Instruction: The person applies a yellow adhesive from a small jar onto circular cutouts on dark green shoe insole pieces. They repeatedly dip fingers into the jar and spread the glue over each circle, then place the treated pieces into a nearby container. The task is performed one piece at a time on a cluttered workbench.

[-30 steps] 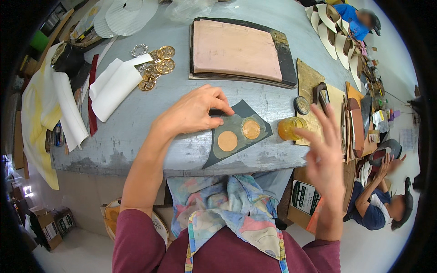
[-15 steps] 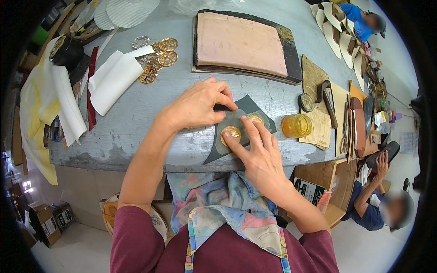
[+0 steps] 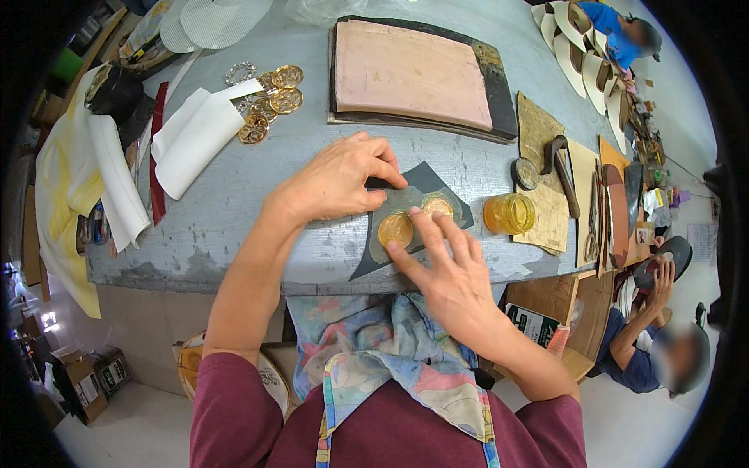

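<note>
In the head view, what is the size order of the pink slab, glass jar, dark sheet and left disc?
Largest to smallest, as they look:
Pink slab
Dark sheet, partly covered
Glass jar
Left disc

A blue-grey worktable (image 3: pixel 250 210), its paint scuffed along the near edge, fills the middle. Under its near right corner stands an open wooden shelf unit (image 3: pixel 591 316). Pale, smooth floor (image 3: pixel 148 417) lies below the near left corner; bright light glints farther left.
</note>
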A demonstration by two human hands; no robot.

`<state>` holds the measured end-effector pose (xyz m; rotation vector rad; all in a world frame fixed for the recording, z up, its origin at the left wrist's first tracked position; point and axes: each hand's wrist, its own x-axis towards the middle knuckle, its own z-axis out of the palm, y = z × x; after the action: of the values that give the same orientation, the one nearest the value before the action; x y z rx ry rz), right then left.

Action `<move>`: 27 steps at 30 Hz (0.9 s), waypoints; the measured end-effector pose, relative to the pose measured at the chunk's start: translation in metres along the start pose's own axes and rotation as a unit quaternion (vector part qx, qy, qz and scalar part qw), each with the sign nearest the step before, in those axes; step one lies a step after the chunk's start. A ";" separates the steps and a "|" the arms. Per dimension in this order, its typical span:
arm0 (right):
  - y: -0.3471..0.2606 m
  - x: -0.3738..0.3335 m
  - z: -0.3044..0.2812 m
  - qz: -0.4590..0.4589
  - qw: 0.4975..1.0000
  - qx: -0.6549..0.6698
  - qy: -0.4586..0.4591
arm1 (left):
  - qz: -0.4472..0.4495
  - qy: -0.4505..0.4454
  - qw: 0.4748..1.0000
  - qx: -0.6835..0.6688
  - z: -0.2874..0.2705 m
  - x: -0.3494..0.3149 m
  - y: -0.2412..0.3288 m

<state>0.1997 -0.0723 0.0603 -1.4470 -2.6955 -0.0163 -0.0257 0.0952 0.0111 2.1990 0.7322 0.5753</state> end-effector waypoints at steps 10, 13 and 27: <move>0.003 0.010 0.008 0.001 1.000 -0.013 0.015 | -0.002 0.000 1.000 0.007 0.000 0.000 0.002; 0.013 -0.002 -0.006 0.005 1.000 -0.016 -0.005 | -0.008 0.005 1.000 -0.007 0.000 -0.001 0.002; 0.006 -0.003 0.006 -0.005 1.000 -0.014 0.006 | -0.009 -0.005 1.000 -0.002 0.000 0.000 0.001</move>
<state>0.2055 -0.0711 0.0545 -1.4361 -2.7037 -0.0622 -0.0254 0.0946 0.0113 2.1875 0.7429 0.5561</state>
